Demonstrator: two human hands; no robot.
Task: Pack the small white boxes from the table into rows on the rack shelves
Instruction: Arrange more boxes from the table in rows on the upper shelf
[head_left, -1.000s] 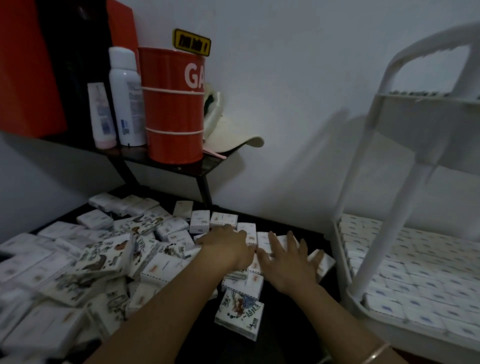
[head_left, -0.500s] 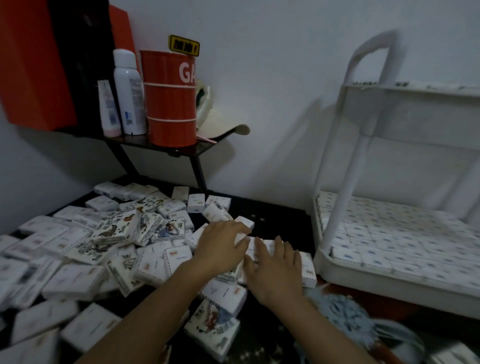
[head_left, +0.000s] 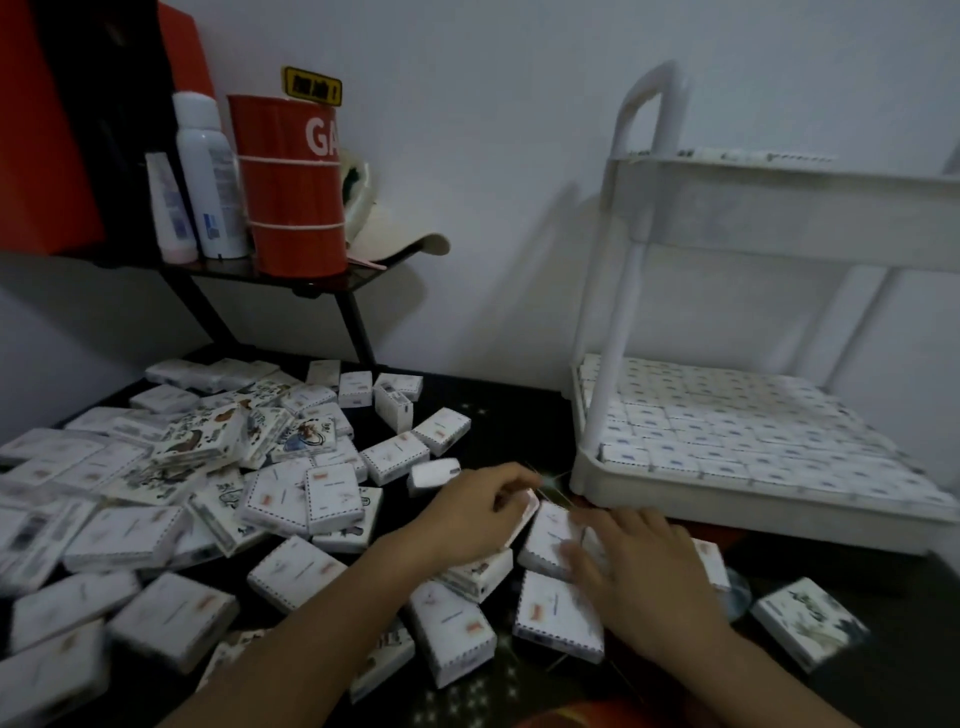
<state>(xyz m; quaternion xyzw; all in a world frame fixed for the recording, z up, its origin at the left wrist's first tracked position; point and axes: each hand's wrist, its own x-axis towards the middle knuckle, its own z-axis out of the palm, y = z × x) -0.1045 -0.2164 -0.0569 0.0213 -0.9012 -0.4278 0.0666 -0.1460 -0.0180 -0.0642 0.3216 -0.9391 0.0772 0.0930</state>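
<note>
Left hand (head_left: 475, 514) pinches a tilted box (head_left: 524, 515), right hand (head_left: 641, 569) flat, fingers straight on boxes (head_left: 549, 535); square them edge-to-edge before lifting toward rack (head_left: 727, 512) at two o'clock.

"GA" on red bucket (head_left: 288, 187), yellow sign (head_left: 311, 86) unreadable

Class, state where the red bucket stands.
Head view, upper left: the red bucket stands on the black shelf, just right of the white spray bottle.
</note>
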